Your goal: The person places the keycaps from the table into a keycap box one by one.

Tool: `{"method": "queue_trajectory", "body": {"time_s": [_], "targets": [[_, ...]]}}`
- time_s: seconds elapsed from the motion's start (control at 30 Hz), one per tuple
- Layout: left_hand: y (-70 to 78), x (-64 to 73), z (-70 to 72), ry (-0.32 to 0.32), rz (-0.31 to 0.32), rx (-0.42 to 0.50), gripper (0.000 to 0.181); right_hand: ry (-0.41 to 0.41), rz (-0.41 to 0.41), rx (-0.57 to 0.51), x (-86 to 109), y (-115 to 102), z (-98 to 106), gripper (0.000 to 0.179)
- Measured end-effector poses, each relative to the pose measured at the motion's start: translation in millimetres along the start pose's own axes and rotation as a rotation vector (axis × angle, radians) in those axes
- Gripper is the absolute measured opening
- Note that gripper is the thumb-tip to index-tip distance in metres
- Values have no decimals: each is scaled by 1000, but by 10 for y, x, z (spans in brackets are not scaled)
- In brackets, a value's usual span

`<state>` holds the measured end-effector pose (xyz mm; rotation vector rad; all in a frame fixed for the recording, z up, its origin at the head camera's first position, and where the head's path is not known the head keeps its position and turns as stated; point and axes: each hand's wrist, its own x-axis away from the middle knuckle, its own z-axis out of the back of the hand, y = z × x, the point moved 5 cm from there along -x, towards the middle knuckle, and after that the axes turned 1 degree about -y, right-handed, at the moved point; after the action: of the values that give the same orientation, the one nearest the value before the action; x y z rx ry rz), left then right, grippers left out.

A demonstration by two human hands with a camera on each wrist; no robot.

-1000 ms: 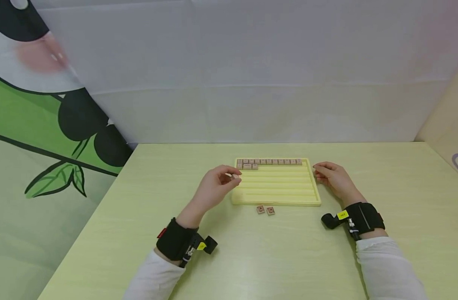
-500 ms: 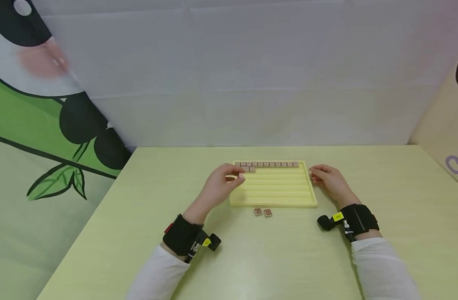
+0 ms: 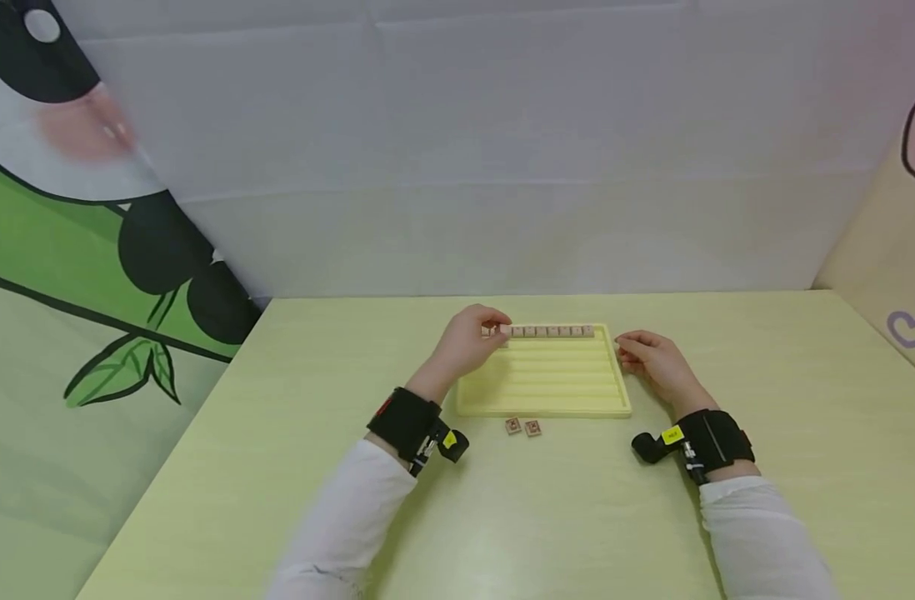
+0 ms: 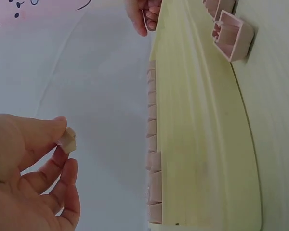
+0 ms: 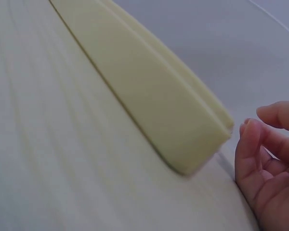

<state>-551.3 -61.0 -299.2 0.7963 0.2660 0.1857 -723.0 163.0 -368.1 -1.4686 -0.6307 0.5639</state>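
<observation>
My left hand (image 3: pixel 467 340) pinches a small pinkish keycap (image 4: pixel 69 141) between thumb and fingertips. It hovers above the upper left of a pale yellow ridged tray (image 3: pixel 543 392). Along the tray's top ridge runs a row of pinkish keycaps (image 3: pixel 552 332). A second short row beneath it is mostly hidden by the left hand. My right hand (image 3: pixel 662 368) rests beside the tray's right edge with loosely curled fingers. In the right wrist view its thumb stands apart from the fingers, and nothing is between them.
Two loose keycaps, a left one (image 3: pixel 513 426) and a right one (image 3: pixel 532 428), lie on the table (image 3: pixel 547 517) in front of the tray. Their hollow undersides face up. A white cloth backdrop (image 3: pixel 465 233) rises behind the table's far edge.
My left hand has moved right and away from me with the keycap, from the tray's left edge to over its top rows. The right hand stays in place beside the tray.
</observation>
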Motion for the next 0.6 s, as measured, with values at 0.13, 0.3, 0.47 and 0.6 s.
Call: {"method": "queue_trajectory", "body": {"time_s": [0.13, 0.3, 0.47, 0.6], "targets": [[-17, -26, -77, -35, -7, -66, 26, 58, -58, 33, 149, 22, -80, 9], [-28, -26, -153, -80, -24, -147, 27, 93, -66, 28, 319, 50, -165, 8], [-78, -69, -220, -93, -2, -213, 25, 97, -57, 30, 356, 63, -191, 12], [-68, -75, -263, -105, 6, -254, 24, 108, -51, 55, 407, 52, -217, 10]]}}
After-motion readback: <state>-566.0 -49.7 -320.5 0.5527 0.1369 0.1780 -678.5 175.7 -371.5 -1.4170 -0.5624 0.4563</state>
